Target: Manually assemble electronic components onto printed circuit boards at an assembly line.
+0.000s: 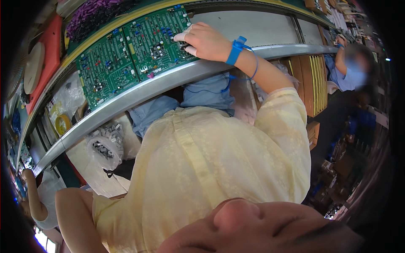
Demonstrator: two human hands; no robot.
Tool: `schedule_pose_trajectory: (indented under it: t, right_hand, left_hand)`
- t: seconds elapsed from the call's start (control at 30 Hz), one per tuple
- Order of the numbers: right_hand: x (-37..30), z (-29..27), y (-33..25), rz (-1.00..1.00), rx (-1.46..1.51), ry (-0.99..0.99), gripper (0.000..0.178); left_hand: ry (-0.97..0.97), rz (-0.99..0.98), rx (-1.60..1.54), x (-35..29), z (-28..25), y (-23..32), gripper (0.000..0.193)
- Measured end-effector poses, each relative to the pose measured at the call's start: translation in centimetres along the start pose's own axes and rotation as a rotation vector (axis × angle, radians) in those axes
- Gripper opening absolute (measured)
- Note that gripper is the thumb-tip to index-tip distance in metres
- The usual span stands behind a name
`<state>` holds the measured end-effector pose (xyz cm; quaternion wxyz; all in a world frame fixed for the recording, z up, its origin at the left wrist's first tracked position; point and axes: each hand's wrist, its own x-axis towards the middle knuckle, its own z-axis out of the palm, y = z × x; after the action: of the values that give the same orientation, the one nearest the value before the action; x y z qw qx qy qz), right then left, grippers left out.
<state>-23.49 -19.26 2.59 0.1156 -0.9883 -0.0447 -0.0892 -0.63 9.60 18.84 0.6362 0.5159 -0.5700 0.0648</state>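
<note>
Two green circuit boards lie side by side on the line, a left board (99,76) and a right board (147,48), both carrying many small parts. My right hand (206,43) is at the right board's right edge, with pale finger covers on the fingertips and a blue wrist strap (237,49) with a coiled cord at the wrist. Thumb and fingers pinch a small dark component (184,45) at the board; its exact kind is partly hidden. Of my left arm only the bent elbow (74,206) shows at lower left; that hand is out of the picture.
A metal rail (116,98) runs along the boards' near side. Purple and black parts (90,19) are heaped behind them. Below the rail are a yellow tape roll (63,124) and a bag of grey parts (105,145). Cardboard boxes (310,82) stand right; co-workers are at both sides.
</note>
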Motion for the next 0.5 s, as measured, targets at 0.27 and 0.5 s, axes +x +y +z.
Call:
schedule_pose_trajectory:
  t: [0.27,0.5]
  right_hand:
    - [0.4,0.4,0.0,-0.024,0.018,0.063,0.039]
    - [0.1,0.4,-0.1,-0.01,0.012,0.034,0.038]
  left_hand:
    - [-0.026,-0.083,0.001,-1.6,1.6,-2.8,0.041]
    - [-0.067,-0.157,0.032,-3.3,2.1,-4.5,0.041]
